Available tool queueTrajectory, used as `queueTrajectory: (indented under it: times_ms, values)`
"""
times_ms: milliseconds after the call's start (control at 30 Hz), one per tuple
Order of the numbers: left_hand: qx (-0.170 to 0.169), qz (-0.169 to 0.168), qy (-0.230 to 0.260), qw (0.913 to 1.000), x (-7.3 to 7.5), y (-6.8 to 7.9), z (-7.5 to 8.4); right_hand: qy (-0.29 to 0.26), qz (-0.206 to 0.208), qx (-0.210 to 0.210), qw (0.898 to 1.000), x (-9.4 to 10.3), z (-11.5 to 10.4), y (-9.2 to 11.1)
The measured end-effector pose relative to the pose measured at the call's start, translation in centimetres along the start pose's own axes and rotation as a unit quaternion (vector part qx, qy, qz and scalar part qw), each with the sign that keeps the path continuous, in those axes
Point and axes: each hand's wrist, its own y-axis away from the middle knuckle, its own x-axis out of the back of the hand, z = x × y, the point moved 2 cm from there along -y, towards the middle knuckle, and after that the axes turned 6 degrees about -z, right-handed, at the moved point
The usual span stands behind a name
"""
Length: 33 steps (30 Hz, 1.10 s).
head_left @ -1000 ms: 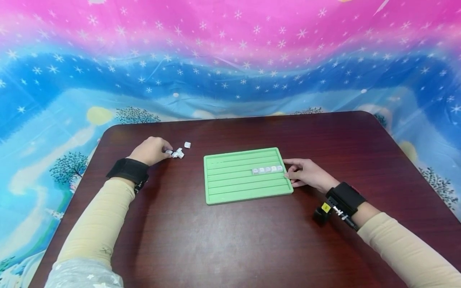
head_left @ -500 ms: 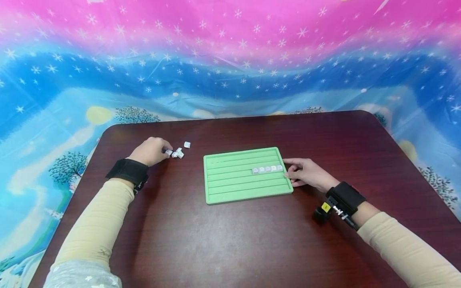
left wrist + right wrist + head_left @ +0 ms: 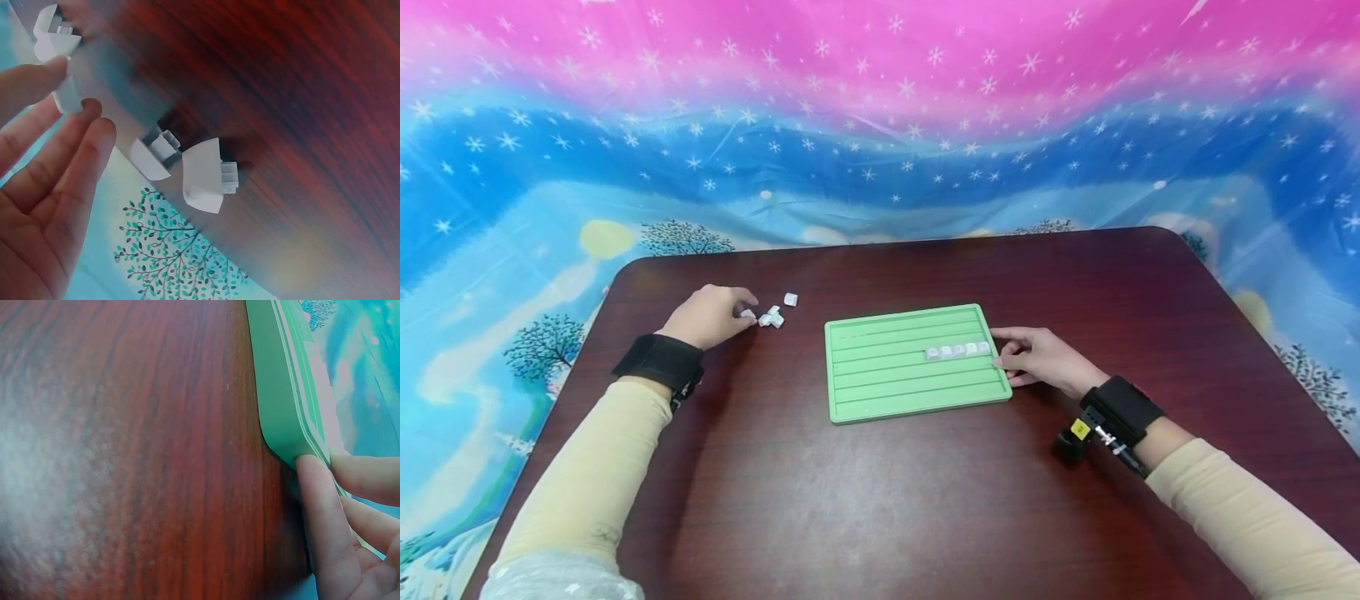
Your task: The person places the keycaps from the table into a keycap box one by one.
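Observation:
My left hand (image 3: pixel 706 317) is at the table's left, pinching a white keycap (image 3: pixel 67 97) between thumb and fingertips. Just right of it in the head view lies a small cluster of white keycaps (image 3: pixel 771 317), and a single keycap (image 3: pixel 791 299) sits a little behind them. The left wrist view shows hollow undersides with stems on some. A green ridged tray (image 3: pixel 880 392) lies mid-table, bearing a row of keycaps (image 3: pixel 958 351) that reaches its right rim. My right hand (image 3: pixel 1037 358) grips that right edge, thumb on the rim and fingers along the side.
The dark red wooden table (image 3: pixel 880 492) has rounded far corners. Behind it hangs a pink and blue cloth (image 3: pixel 880 125) with snowflakes and trees. Black straps with small devices sit on both wrists.
My left hand has drawn slightly left from the cluster, and its thumb and forefinger now stand further apart around the keycap. The right hand and tray keep their places.

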Motion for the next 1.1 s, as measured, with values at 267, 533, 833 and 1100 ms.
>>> queueTrajectory:
  times_ms: [267,533,833,1100]
  values:
    - [-0.021,0.033,-0.004,0.9992,0.0,0.5,0.5,0.0,0.001,0.0,1.0,-0.1,-0.2,0.0]
    - [-0.023,0.061,0.024,0.9976,0.2,0.9,1.0,0.005,0.002,0.0,1.0,0.0,-0.1,0.0]
    - [-0.012,0.041,0.077,0.9961,-0.1,0.8,1.6,0.004,0.001,0.001,1.0,0.0,-0.1,0.0]
    - [-0.001,0.027,0.119,0.9926,-0.3,0.9,2.1,0.004,0.003,-0.003,1.0,0.0,-0.1,0.1]
